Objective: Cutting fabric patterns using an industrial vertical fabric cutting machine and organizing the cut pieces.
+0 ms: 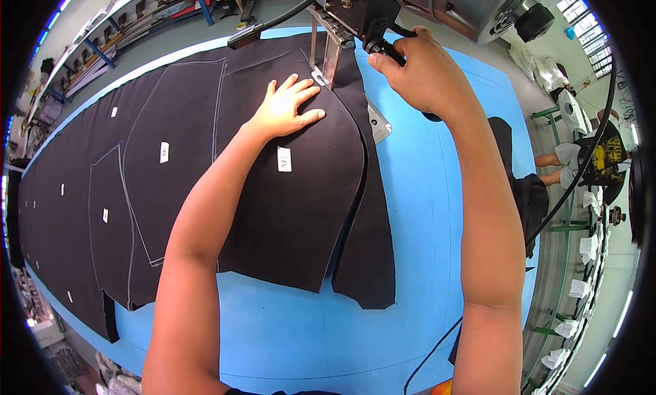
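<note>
My left hand (288, 109) lies flat on a stack of black fabric (301, 217), fingers spread, just left of the blade guard of a fabric cutting machine (355, 12). My right hand (430, 70) is wrapped round the machine's black handle (386, 51). The machine stands at the fabric's far edge, its metal base plate (380, 124) partly showing beside the cloth. A curved cut runs from the blade toward me, parting a strip (365, 258) on the right from the main piece. Chalk outlines and small white labels (284, 159) mark the fabric.
The fabric lies on a blue table (417, 258). Black offcuts (529, 203) rest at its right side. A power cable (581, 169) hangs at the right. Beyond it, another person (594, 152) is near green-legged racks with white pieces. Shelving (102, 39) stands at the far left.
</note>
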The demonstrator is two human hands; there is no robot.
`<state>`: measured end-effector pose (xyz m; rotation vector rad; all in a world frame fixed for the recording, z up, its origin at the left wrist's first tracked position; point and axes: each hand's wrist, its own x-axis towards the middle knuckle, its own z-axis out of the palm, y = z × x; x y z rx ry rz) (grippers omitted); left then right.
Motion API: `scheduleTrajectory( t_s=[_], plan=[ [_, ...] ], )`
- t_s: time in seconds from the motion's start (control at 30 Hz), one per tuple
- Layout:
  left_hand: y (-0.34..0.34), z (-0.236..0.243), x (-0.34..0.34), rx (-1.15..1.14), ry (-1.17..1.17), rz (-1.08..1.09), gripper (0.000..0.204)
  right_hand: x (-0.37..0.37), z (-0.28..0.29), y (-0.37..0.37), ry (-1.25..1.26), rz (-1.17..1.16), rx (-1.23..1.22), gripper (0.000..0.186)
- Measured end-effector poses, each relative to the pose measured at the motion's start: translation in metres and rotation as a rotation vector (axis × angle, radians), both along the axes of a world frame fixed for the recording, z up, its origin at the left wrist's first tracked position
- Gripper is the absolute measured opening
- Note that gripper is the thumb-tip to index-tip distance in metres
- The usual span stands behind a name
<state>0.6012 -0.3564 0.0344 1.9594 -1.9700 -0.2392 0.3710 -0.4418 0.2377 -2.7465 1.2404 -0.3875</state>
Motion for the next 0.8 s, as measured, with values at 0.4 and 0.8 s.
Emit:
scheduleTrajectory(
  t_s=[0.4,0.8],
  plan=[
    [0.001,0.001,0.000,-0.003,-0.017,0.001,0.074,0.008,0.002,0.001,0.037,0.003,-0.012,0.050],
    [-0.001,0.009,0.003,0.006,-0.024,-0.035,0.077,0.014,-0.004,-0.003,0.027,-0.031,-0.035,0.051]
  ],
)
